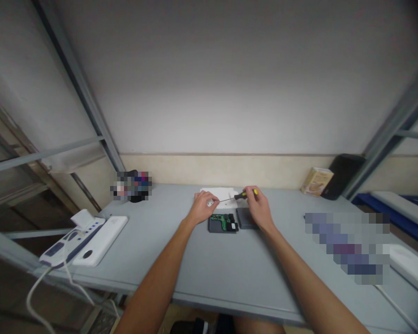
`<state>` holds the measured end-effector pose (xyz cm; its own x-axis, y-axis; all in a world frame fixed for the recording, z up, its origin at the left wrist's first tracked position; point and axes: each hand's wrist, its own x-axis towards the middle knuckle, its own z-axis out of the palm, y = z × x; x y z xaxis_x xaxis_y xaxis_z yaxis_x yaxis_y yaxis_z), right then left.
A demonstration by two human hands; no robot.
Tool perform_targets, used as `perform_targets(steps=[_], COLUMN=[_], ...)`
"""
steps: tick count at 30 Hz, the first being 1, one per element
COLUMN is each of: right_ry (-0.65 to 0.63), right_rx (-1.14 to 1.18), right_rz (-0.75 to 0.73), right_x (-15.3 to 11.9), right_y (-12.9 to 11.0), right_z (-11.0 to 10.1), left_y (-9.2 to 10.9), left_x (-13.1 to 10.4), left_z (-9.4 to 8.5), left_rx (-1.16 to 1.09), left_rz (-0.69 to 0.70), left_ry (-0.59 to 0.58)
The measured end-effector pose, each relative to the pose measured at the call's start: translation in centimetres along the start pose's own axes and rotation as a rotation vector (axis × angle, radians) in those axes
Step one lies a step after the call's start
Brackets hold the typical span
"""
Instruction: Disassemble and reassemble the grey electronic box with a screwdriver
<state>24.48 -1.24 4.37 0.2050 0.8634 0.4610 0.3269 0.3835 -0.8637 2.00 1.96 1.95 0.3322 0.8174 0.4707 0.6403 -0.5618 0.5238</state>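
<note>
In my right hand [258, 206] is a screwdriver [242, 195] with a black and yellow handle, its thin shaft pointing left. The fingertips of my left hand [204, 206] pinch together at the shaft's tip; whatever small thing they hold there is too small to make out. Just below the hands lies a dark, flat device [215, 226] with a green circuit board exposed. To its right is a dark grey cover [244, 218], partly hidden behind my right hand. A white sheet [223, 191] with small dark specks lies under and behind the hands.
A white power strip [61, 248] and a white slab-like device [102, 241] sit on the left of the grey desk [209, 273], with cables hanging down. At the back right stand a small yellowish box [316, 181] and a black object [343, 174]. Pixelated items flank both sides.
</note>
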Motion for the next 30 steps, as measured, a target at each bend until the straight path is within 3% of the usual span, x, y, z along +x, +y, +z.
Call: perform_targets(steps=[11,30], right_ry=[0.037,0.019], right_rx=[0.09,0.118], right_rz=[0.083,0.08], right_x=[0.2,0.7], right_y=[0.1,-0.1], right_z=[0.0,-0.9], left_y=[-0.3,-0.3], left_x=[0.2,0.4], left_z=[0.2,0.8], left_rx=[-0.09,-0.305], left_rz=[0.005,-0.051], left_ry=[0.026,0.07])
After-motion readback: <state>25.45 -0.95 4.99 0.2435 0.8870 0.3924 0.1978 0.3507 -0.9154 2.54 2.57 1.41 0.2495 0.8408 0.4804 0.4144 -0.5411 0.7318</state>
